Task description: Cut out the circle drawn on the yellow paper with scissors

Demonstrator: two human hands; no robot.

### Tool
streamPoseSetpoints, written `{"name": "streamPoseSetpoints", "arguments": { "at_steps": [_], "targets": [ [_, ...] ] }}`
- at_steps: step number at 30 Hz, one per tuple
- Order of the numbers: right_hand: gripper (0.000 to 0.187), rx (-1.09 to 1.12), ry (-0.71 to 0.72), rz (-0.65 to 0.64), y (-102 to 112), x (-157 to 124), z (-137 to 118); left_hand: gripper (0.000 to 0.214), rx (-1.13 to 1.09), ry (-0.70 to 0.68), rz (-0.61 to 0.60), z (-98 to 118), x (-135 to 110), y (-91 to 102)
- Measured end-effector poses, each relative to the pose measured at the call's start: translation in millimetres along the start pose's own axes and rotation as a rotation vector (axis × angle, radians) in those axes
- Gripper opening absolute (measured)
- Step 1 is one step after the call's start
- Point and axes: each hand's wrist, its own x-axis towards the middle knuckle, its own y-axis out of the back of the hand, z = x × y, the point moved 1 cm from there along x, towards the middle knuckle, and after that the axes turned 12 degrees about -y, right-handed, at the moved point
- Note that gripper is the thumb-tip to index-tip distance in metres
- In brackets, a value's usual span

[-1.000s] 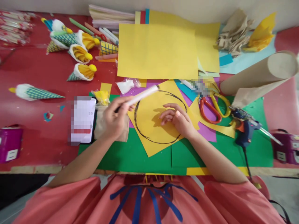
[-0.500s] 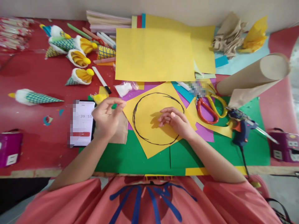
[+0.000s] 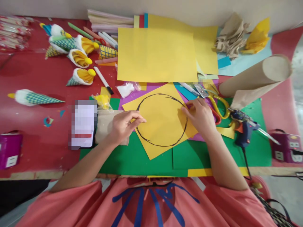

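Observation:
A yellow paper sheet (image 3: 161, 123) with a black hand-drawn circle lies on green paper (image 3: 132, 157) in front of me. My left hand (image 3: 124, 124) pinches the sheet's left edge, fingers pressed together on it. Across the sheet, my right hand (image 3: 201, 116) grips its right corner, close to the red and yellow scissors (image 3: 219, 108). A white marker (image 3: 103, 80) lies on the red table beyond my left hand.
A phone (image 3: 83, 124) lies left of my left hand. A glue gun (image 3: 245, 129) and a brown paper roll (image 3: 255, 78) are on the right. Large yellow sheets (image 3: 157, 55) lie behind. Several paper cones (image 3: 80, 60) sit at back left. Purple boxes (image 3: 9, 149) flank both sides.
My left hand set the marker down on the table and came to the sheet's left edge. My right hand slid from the circle's middle to the sheet's right corner.

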Motion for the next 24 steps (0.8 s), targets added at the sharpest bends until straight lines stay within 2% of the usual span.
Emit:
{"name": "streamPoseSetpoints", "arguments": {
  "at_steps": [2,5,7,10,12,16,20,24],
  "targets": [
    [0.023,-0.069,0.007,-0.006,-5,-1,1,0.015,-0.123,0.191,0.053,0,0,-5.2],
    [0.026,-0.047,0.013,-0.057,-9,1,4,0.016,-0.430,0.503,0.161,-3,-1,-15.0],
    [0.025,-0.014,0.022,-0.095,-9,2,6,0.017,-0.575,0.605,0.198,-6,-1,-19.7],
    [0.025,-0.017,0.019,-0.065,-7,2,7,0.017,-0.642,0.625,0.252,-11,0,-21.2],
    [0.032,-0.041,0.007,-0.029,-7,1,7,0.017,-0.640,0.614,0.275,-12,1,-20.1],
    [0.035,-0.055,-0.001,-0.055,-8,-2,7,0.014,-0.643,0.598,0.295,-13,1,-18.6],
    [0.042,-0.052,-0.040,-0.029,-7,-4,6,0.011,-0.652,0.571,0.307,-12,2,-18.6],
    [0.037,-0.013,-0.054,-0.035,-6,-4,7,0.011,-0.647,0.553,0.294,-12,3,-17.7]
  ]
}}
